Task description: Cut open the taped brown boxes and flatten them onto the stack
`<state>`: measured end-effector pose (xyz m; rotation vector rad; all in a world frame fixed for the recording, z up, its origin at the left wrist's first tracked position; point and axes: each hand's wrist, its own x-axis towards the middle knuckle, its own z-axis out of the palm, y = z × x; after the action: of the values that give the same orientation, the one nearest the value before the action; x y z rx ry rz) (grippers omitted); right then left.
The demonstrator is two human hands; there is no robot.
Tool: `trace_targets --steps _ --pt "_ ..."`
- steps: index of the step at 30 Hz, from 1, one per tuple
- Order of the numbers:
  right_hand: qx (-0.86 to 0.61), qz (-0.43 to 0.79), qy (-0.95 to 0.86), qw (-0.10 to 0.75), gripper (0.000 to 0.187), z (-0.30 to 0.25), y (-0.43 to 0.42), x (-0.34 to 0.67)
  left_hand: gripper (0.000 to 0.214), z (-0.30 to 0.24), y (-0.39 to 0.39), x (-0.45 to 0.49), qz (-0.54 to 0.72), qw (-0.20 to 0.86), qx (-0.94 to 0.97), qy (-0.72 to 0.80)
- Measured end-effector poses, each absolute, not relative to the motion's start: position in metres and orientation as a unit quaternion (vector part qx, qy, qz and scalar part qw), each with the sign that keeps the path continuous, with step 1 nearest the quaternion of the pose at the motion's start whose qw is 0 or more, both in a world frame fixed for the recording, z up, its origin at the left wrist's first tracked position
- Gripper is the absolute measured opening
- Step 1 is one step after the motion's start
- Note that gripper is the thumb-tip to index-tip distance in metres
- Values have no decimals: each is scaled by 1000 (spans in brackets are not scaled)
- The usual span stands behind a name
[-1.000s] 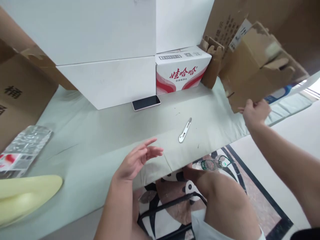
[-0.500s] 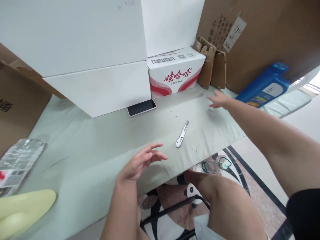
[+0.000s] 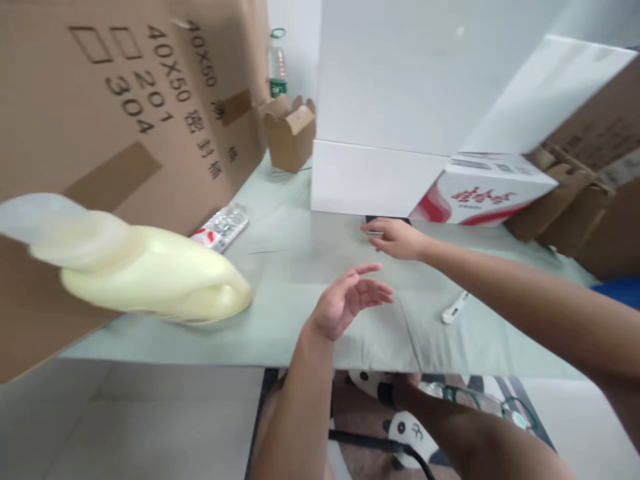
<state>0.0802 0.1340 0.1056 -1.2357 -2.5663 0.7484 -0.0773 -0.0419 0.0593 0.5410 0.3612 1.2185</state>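
My left hand (image 3: 349,303) hovers over the front part of the pale green tabletop (image 3: 295,320), fingers apart and nothing in them. Farther back, my right hand (image 3: 397,238) reaches in from the right with its fingers stretched out and holds nothing. Its fingertips overlap the dark phone (image 3: 389,219) at the foot of the white box; whether they touch it I cannot tell. To the right lies a white utility knife (image 3: 454,312), partly covered by my right forearm.
A pale yellow bottle (image 3: 165,270) lies at left before a large cardboard box (image 3: 200,87), near a clear plastic packet (image 3: 227,228). White boxes (image 3: 370,173), a red-and-white carton (image 3: 480,193) and a small brown box (image 3: 293,140) line the back. A clear bottle (image 3: 470,399) is below the table.
The view has swung left, bringing the yellow bottle and large cardboard box more fully in. My right hand has moved left from near the brown cardboard to the phone. My left hand stays open.
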Motion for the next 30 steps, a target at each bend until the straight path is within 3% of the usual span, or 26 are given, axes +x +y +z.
trace_targets --steps 4,10,16,21,25,30 --pt "-317 243 -905 147 43 103 158 -69 35 57 -42 -104 620 752 181 130" --pt "-479 251 -792 284 34 123 260 -240 34 40 -29 -120 624 771 84 98" --pt "-495 274 -762 316 30 127 328 -270 27 37 -15 -134 637 766 8 85" --pt "-469 233 -792 313 22 130 293 -254 32 51 -23 -136 675 726 47 121" --pt "-419 249 -797 358 16 128 221 -210 22 58 -42 -125 761 581 93 273" --pt "-358 398 -741 405 20 117 114 -93 19 65 -56 -105 831 228 177 475"
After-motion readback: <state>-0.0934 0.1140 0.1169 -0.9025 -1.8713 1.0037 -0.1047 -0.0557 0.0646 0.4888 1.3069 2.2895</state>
